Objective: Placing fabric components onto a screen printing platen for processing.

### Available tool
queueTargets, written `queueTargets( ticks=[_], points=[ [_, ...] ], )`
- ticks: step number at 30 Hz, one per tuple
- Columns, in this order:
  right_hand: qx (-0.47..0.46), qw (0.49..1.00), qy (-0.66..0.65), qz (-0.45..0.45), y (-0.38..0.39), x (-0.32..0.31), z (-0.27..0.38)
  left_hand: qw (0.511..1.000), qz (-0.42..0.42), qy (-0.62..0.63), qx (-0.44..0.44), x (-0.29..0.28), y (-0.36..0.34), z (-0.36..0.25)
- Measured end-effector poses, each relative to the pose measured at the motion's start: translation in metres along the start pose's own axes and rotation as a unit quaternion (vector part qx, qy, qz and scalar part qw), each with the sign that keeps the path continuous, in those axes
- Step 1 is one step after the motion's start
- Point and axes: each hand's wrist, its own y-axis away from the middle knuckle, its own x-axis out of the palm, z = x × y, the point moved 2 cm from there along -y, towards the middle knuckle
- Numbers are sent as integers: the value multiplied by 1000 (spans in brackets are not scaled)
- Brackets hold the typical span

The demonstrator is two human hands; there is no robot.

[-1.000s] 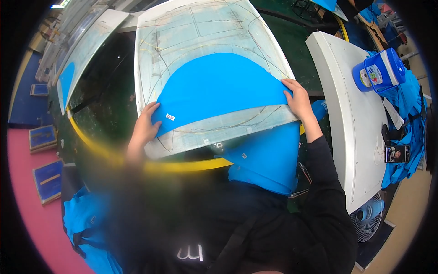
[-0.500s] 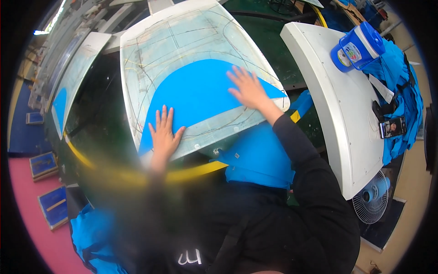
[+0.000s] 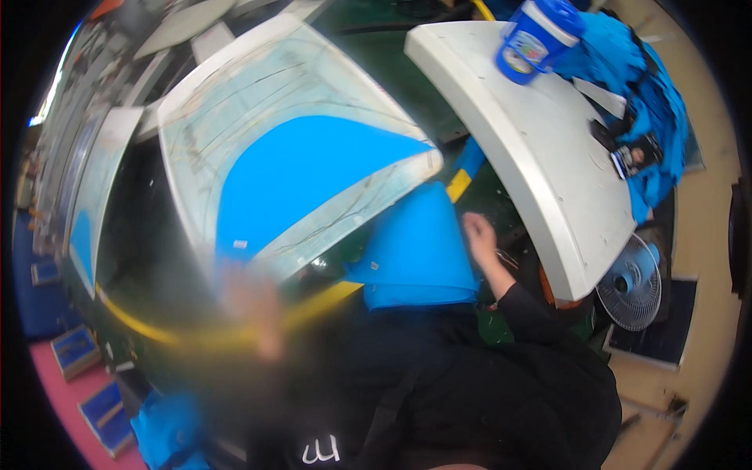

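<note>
A blue curved fabric piece (image 3: 305,168) lies flat on a pale, line-marked board (image 3: 258,82) with a white rim. A small white tag shows at the fabric's lower left end. My left hand (image 3: 254,305) is a blur below the board's near left corner, apart from the fabric; its fingers cannot be made out. Across my lap rests a stack of blue fabric pieces (image 3: 419,251), also with a small white tag. Just right of this stack is my right hand (image 3: 479,235), its fingers curled in, with nothing visible in them.
A white curved panel (image 3: 540,157) at right carries a blue lidded jug (image 3: 536,39). A phone (image 3: 636,155) and heaped blue fabric (image 3: 654,102) are beside it. Below stands a fan (image 3: 630,282). A yellow curved rail (image 3: 321,307) crosses in front of me.
Both hands have left the fabric on the board: the right came down beside the lap stack, the left drew back toward me. My view has shifted and turned, so the board appears farther left.
</note>
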Motion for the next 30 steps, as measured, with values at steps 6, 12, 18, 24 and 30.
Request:
queueTargets(
  ticks=[6, 12, 18, 24, 30],
  points=[
    [326, 914, -203, 135, 45, 15, -52, 946, 289, 95, 115, 57, 23, -102],
    [248, 951, -166, 87, 40, -19, -16, 876, 377, 250, 166, 90, 47, -110],
    [128, 990, 1, 65, 36, -29, 6, 838, 450, 310, 21, 95, 61, -102],
    [-282, 896, 292, -182, 33, -30, 38, 841, 458, 285, 30, 93, 59, -110],
    [-232, 955, 171, 76, 35, -39, 151, 828, 459, 314, -66, 95, 62, -96]
  ],
)
